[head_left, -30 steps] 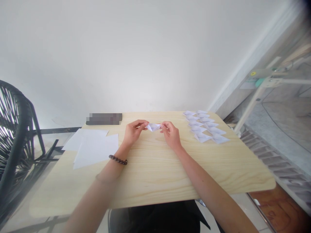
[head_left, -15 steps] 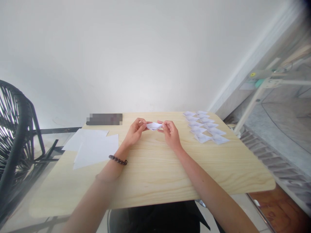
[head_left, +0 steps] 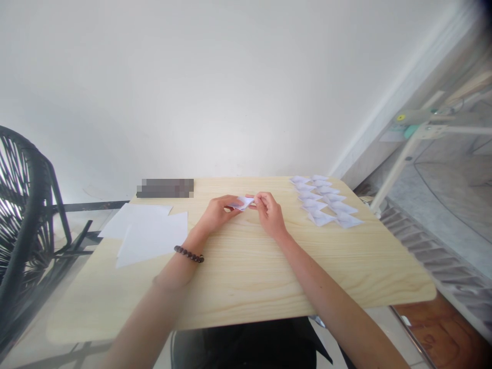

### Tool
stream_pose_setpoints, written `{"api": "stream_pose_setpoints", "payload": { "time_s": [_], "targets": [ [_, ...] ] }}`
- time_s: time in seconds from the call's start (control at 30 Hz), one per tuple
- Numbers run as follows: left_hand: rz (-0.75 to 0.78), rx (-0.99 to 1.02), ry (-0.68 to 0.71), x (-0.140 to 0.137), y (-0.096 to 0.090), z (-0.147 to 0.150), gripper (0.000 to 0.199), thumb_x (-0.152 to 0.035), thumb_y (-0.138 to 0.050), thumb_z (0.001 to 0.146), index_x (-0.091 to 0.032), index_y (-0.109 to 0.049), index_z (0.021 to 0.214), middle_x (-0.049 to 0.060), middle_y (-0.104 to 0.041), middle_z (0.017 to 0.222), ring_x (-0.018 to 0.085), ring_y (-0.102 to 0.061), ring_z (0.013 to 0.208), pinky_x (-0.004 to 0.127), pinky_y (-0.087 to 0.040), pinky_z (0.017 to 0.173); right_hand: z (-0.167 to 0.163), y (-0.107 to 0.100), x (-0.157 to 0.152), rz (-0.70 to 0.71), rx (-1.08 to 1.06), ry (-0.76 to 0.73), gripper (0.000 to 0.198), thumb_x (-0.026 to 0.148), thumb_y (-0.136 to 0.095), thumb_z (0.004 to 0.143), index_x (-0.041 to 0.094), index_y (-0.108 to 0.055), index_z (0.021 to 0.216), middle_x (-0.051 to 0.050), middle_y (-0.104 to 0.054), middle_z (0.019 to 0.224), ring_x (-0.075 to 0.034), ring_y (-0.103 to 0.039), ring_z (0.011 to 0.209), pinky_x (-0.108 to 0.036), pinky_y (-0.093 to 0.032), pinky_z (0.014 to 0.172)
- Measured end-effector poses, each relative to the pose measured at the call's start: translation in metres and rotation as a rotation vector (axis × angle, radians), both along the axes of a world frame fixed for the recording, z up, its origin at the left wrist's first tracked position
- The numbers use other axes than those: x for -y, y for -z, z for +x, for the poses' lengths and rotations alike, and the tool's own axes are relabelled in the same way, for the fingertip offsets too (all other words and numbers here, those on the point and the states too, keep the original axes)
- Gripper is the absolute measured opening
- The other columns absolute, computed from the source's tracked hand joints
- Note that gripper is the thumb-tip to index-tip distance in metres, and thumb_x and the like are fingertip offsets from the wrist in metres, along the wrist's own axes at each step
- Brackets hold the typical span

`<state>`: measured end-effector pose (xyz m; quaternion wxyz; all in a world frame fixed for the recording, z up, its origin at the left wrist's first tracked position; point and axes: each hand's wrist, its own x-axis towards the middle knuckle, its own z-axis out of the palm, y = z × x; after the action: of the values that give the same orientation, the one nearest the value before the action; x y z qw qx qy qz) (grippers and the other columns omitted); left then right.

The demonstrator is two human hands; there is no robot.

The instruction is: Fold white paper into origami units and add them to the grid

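Between my hands, above the middle of the wooden table (head_left: 238, 277), is a small folded paper boat (head_left: 243, 203), white and tilted. My left hand (head_left: 218, 212) is closed around its left side, with the thumb below and fingers above. The right end is pinched by my right hand (head_left: 269, 211) between thumb and fingertips. Part of the boat is hidden behind the fingers. To the right, several similar white paper boats (head_left: 321, 218) stand in two rows.
White paper sheets (head_left: 154, 238) lie overlapping at the table's left. Behind them is a blurred-out dark rectangle (head_left: 165, 188) by the wall (head_left: 246, 92). A black woven chair (head_left: 34, 205) stands at the left, and a white metal frame (head_left: 400, 164) at the right.
My left hand has shifted its hold from the boat's left tip further onto its side. The boat has turned, its right end now higher. My right hand still pinches that end.
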<state>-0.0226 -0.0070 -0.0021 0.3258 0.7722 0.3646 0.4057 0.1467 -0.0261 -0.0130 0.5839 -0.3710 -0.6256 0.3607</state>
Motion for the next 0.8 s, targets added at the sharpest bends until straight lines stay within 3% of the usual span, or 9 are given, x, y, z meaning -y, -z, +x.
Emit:
{"api": "stream_pose_setpoints", "payload": {
  "time_s": [0.17,0.37,0.57,0.8],
  "targets": [
    [-0.042,0.077,-0.078,-0.0022,-0.0003,-0.0023,0.027,-0.035,-0.060,0.072,-0.014,-0.066,0.087,0.009,-0.066,0.094,0.019,-0.061,0.084,0.029,-0.051,0.074,0.0001,-0.0010,-0.0011,-0.041,-0.086,-0.044,0.017,0.038,-0.042,0.084,0.022,-0.043,0.089,-0.005,-0.062,0.099,-0.016,-0.059,0.094,-0.035,-0.052,0.078],
    [-0.107,0.007,-0.097,-0.0024,0.0021,-0.0057,0.029,-0.038,-0.061,0.071,-0.014,-0.067,0.087,0.007,-0.069,0.087,0.019,-0.063,0.075,0.028,-0.049,0.068,0.0044,0.0040,-0.0023,-0.136,-0.057,-0.105,0.027,0.036,-0.057,0.074,0.022,-0.044,0.093,-0.005,-0.062,0.100,-0.017,-0.061,0.089,-0.034,-0.051,0.076],
    [-0.155,0.007,-0.058,-0.0021,0.0035,-0.0063,0.029,-0.038,-0.063,0.069,-0.014,-0.069,0.086,0.007,-0.070,0.085,0.020,-0.063,0.077,0.028,-0.048,0.070,0.0065,0.0077,-0.0052,-0.181,0.089,-0.033,0.028,0.038,-0.063,0.067,0.018,-0.054,0.085,-0.003,-0.066,0.078,-0.017,-0.064,0.073,-0.029,-0.051,0.066],
    [-0.279,0.211,-0.015,-0.0007,-0.0009,0.0001,0.034,-0.036,-0.067,0.066,-0.012,-0.064,0.090,0.008,-0.069,0.083,0.020,-0.064,0.074,0.033,-0.051,0.072,0.0036,0.0029,-0.0048,-0.209,0.038,0.069,0.029,0.044,-0.062,0.067,0.018,-0.056,0.081,-0.003,-0.067,0.066,-0.019,-0.066,0.063,-0.029,-0.053,0.059]
  ]
}}
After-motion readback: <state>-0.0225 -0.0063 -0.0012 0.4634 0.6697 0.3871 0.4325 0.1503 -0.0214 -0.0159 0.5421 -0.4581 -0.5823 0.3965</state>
